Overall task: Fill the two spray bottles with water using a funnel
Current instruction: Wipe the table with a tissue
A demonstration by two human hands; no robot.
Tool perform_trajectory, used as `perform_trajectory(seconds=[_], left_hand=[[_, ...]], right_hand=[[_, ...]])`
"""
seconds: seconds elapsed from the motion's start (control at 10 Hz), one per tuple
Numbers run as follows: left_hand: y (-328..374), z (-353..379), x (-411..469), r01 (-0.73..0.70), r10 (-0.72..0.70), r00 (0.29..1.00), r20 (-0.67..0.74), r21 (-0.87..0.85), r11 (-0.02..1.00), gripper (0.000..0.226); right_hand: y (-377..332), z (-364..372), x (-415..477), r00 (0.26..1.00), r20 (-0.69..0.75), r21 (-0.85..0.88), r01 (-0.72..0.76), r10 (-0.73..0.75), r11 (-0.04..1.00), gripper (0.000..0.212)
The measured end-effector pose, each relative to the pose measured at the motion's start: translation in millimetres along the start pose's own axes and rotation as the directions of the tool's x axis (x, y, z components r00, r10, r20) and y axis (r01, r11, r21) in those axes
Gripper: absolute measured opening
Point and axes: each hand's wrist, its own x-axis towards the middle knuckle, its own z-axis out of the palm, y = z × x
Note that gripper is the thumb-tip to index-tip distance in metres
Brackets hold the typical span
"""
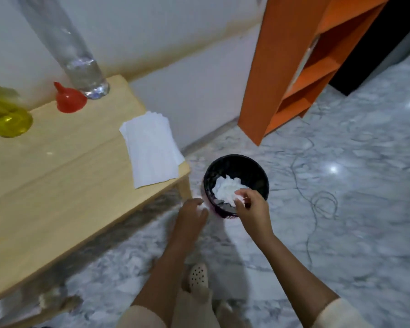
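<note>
Your right hand (251, 210) hangs over the black bin (258, 170) on the floor (353, 233), low centre of the frame. Its fingertips are drawn together on the near edge of the crumpled tissue (224, 187), a light pinch rather than a full grip. That suits a soft wad you only mean to drop inside. Your left hand (192, 215) sits just left of it at the bin's near rim, fingers loosely apart and holding nothing. It looks placed to steady the bin, but blur hides whether it actually touches the rim. None of the task's things are in your hands; they all stand on the wooden counter (57, 185) in the upper left of the frame. The red funnel (69, 101) rests mouth down with its spout up, just beside the base of the tall clear bottle (81, 60), which shows water low down. The yellow bottle (5, 117) stands further left, cut off by the frame edge, so only 1 coloured bottle shows and its top is out of view. A stack of napkins (152, 152) lies at the counter's right corner and overhangs the edge, probably kept there to catch spills. I judge this to be tidying up, so the funnel work waits until you turn back to the counter.
</note>
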Motion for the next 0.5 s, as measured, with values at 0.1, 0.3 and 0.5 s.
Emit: perform_trajectory(seconds=[0.1,0.3,0.5], left_hand=[[41.5,27.6,62.1,-0.087,0.080,0.988,0.131,0.044,0.995,0.003],[86.3,51.5,176.6,-0.189,0.129,0.960,0.250,0.233,0.954,0.029],[118.9,50.5,239.9,-0.278,0.192,0.938,0.287,0.298,0.913,0.020]], right_hand=[[20.3,-15.7,58.1,0.994,-0.034,-0.004,-0.102,0.102,0.995,0.012],[38.0,-13.0,153.2,0.972,-0.033,-0.034,-0.235,0.234,0.971,0.018],[47.5,-10.5,207.5,0.939,-0.029,0.009,-0.342,0.342,0.940,0.023]])
